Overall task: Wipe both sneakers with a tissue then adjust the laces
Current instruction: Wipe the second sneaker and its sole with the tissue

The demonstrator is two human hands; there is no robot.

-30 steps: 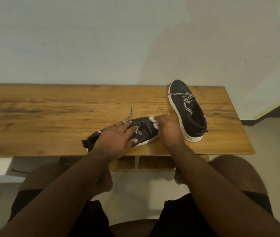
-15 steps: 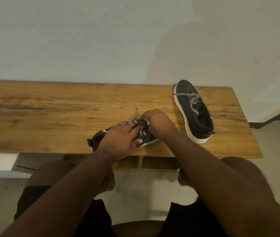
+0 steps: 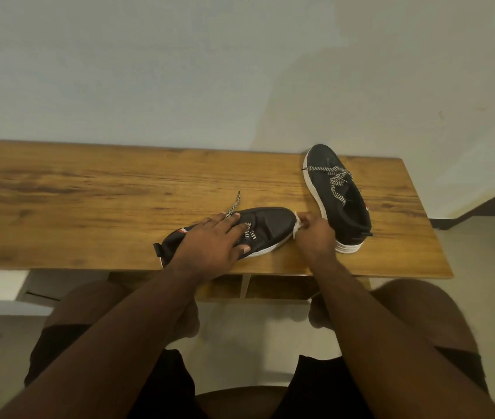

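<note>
A black sneaker with a white sole (image 3: 266, 223) lies near the table's front edge, toe pointing right. My left hand (image 3: 213, 243) rests flat on its laced middle and heel, fingers spread. One checkered lace end (image 3: 233, 205) trails out past my fingers. My right hand (image 3: 314, 235) pinches a small white tissue (image 3: 297, 226) against the tip of the toe. The second black sneaker (image 3: 337, 195) stands upright at the back right, toe toward the wall, with loose checkered laces.
The wooden table (image 3: 89, 201) runs wide to the left and ends close to the right of the second sneaker. A pale wall stands right behind it. My knees sit below the front edge.
My right hand has slid with the tissue from the sneaker's upper near the laces out to the toe tip. My left hand stayed pressed on the shoe.
</note>
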